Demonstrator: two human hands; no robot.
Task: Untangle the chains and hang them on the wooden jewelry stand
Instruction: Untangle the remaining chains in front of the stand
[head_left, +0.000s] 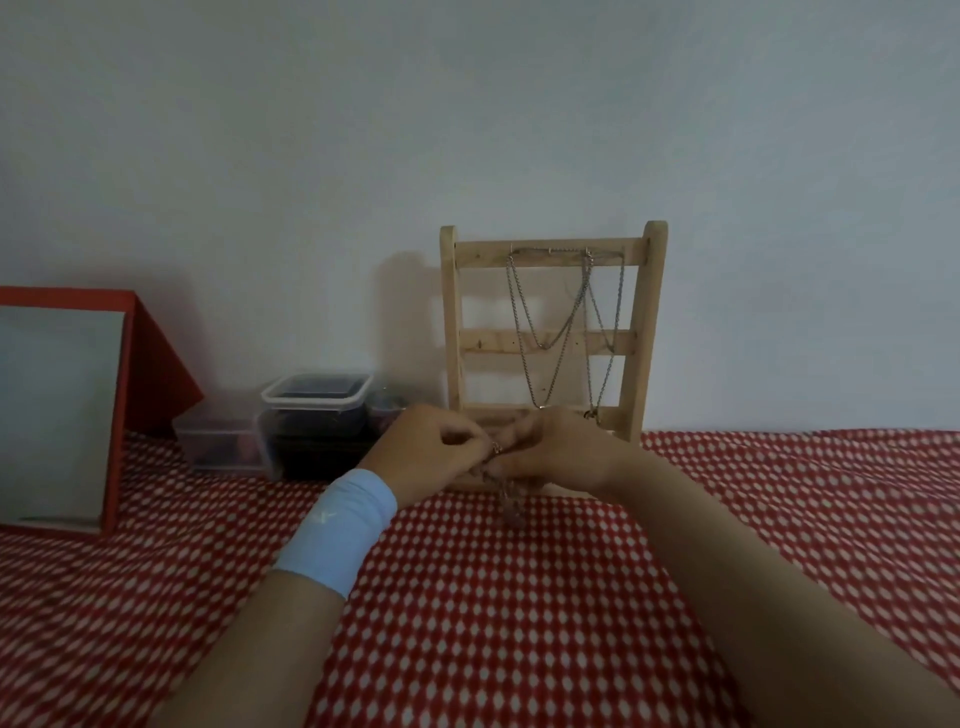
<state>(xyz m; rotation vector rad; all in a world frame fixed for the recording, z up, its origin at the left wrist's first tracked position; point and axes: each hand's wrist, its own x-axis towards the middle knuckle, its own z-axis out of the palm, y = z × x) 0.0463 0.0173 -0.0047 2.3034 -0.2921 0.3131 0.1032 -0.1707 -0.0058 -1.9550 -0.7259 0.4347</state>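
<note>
1. Left hand (431, 452) and right hand (563, 460) meet at the foot of the wooden jewelry stand (451, 322), both pinching the tangled chain (508, 493).
2. Its loose end dangles below them; the stand's top rung (483, 255) lies above and beyond, nearer the right hand.

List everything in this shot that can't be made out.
Head view only:
- Tangled chain: the fingers of the left hand and right hand cover most of it, and the rest is blurred, so the knot is unreadable.
- Wooden jewelry stand: its base is hidden behind both hands.
- Hung chains: fine and overlapping, so the count is uncertain.
- Plastic containers: the contents are too dark to identify.
- Red-framed panel: cut off by the left edge.
</note>
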